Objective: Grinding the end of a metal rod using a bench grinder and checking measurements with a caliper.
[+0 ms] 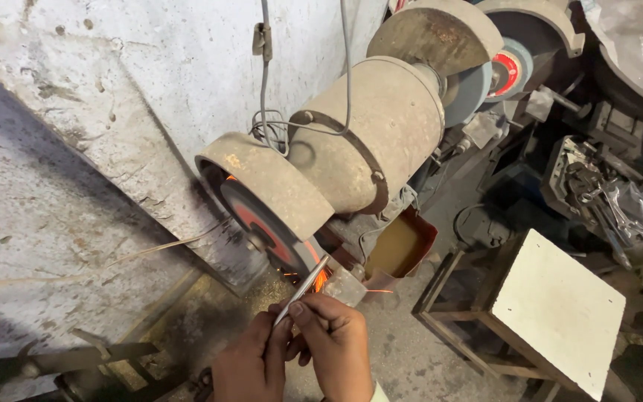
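A dusty bench grinder (370, 134) sits against the wall, its near grinding wheel (266, 223) under a metal guard (269, 175). Both of my hands pinch a thin shiny metal rod (303, 288), whose tip touches the wheel's lower edge. Orange sparks (320, 279) fly from that contact. My left hand (251, 365) grips the rod's lower end from the left. My right hand (333, 339) holds it from the right, fingers closed around it. A small metal tool rest (346, 286) lies just right of the rod's tip.
A rusty open container of yellowish liquid (400, 246) hangs below the motor. To the right stands a wooden stool with a white top (560, 313). A second grinder wheel (504, 71) and cluttered metal tools (597, 193) fill the far right. Wires (266, 112) hang down the wall.
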